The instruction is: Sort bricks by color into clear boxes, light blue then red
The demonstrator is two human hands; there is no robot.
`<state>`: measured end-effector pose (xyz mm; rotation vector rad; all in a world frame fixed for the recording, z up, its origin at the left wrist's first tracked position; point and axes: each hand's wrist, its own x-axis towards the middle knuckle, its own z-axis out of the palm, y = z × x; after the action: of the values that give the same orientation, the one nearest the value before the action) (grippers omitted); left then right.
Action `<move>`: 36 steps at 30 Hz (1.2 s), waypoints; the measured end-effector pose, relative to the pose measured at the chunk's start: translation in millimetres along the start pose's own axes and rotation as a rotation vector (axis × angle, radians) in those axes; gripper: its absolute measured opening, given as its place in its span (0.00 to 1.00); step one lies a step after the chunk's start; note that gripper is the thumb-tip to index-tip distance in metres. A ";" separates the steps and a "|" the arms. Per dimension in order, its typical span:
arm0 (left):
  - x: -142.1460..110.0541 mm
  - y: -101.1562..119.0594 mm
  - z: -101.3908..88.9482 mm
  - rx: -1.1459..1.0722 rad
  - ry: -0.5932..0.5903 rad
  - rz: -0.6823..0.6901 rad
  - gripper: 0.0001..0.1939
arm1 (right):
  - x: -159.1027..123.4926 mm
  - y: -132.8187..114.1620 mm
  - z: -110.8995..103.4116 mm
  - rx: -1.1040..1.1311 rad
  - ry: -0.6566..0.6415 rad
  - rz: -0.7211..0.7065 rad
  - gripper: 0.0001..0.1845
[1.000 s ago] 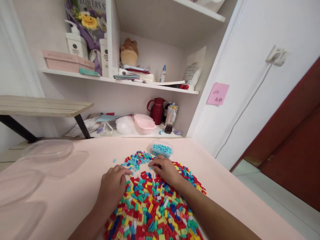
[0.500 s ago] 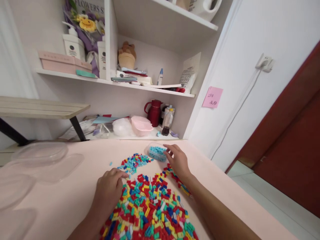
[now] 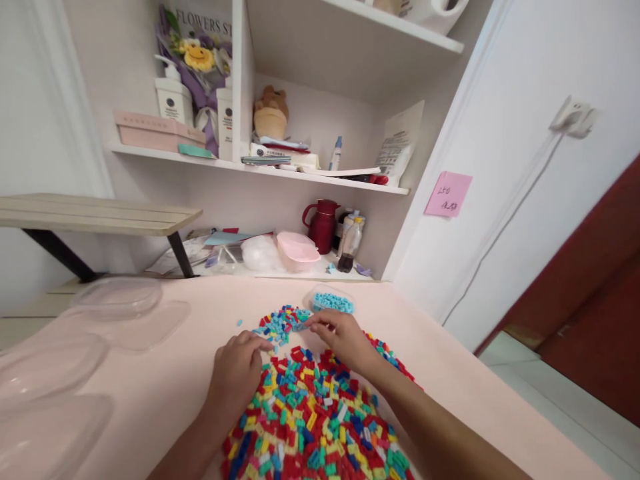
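A big heap of small coloured bricks [image 3: 315, 413], red, yellow, blue and teal, covers the near part of the pink table [image 3: 175, 373]. My left hand [image 3: 237, 370] rests curled on the heap's left edge, index finger pointing at a patch of light-blue bricks [image 3: 280, 321]. My right hand [image 3: 340, 333] lies on the heap's far edge with fingertips pinched on a light-blue brick. Just beyond it sits a small clear tub of light-blue bricks [image 3: 333, 301].
Several clear plastic lids and tubs [image 3: 65, 360] lie on the table's left side. A wooden bench top [image 3: 95, 213] juts in at left. Shelves behind hold a red jug [image 3: 323, 223], a pink container [image 3: 296, 248], bottles and a pink box. A white wall runs along the right.
My right hand came back from the small tub to the heap's far edge and now pinches a light-blue brick. My left hand has hardly moved.
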<state>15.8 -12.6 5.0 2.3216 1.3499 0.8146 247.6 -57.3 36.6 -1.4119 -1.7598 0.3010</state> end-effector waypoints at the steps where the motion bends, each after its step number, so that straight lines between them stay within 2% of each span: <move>1: 0.3 0.4 -0.8 -0.004 -0.003 -0.006 0.20 | 3.2 -1.9 6.9 -0.042 -0.037 -0.048 0.11; 5: 0.9 -0.6 -0.8 -0.018 0.001 -0.022 0.20 | 19.2 -4.0 26.1 -0.223 -0.076 -0.197 0.11; 10: 0.5 -1.4 0.9 -0.029 0.007 -0.035 0.19 | 24.4 -2.1 39.4 -0.395 -0.215 -0.217 0.10; 14: 0.3 -0.4 -0.1 -0.017 -0.009 -0.029 0.20 | 19.0 -1.0 43.0 -0.443 -0.213 -0.164 0.13; 19: 0.0 -1.3 0.4 -0.011 -0.001 -0.021 0.20 | 14.4 -5.6 44.6 -0.533 -0.206 -0.282 0.12; 30: 1.7 -2.5 -1.0 -0.005 -0.014 -0.025 0.21 | 16.1 0.2 50.9 -0.469 -0.243 -0.273 0.08; 33: 2.2 -4.6 -0.9 0.001 -0.017 -0.006 0.21 | 16.7 -1.7 49.0 -0.432 -0.205 -0.260 0.06; 36: 3.9 -7.5 0.4 -0.004 -0.022 -0.006 0.21 | 23.1 -4.7 37.1 -0.403 -0.085 -0.240 0.06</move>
<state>12.5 -5.6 1.8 2.3157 1.3438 0.7876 217.2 -27.0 27.1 -1.4549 -2.1195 -0.1335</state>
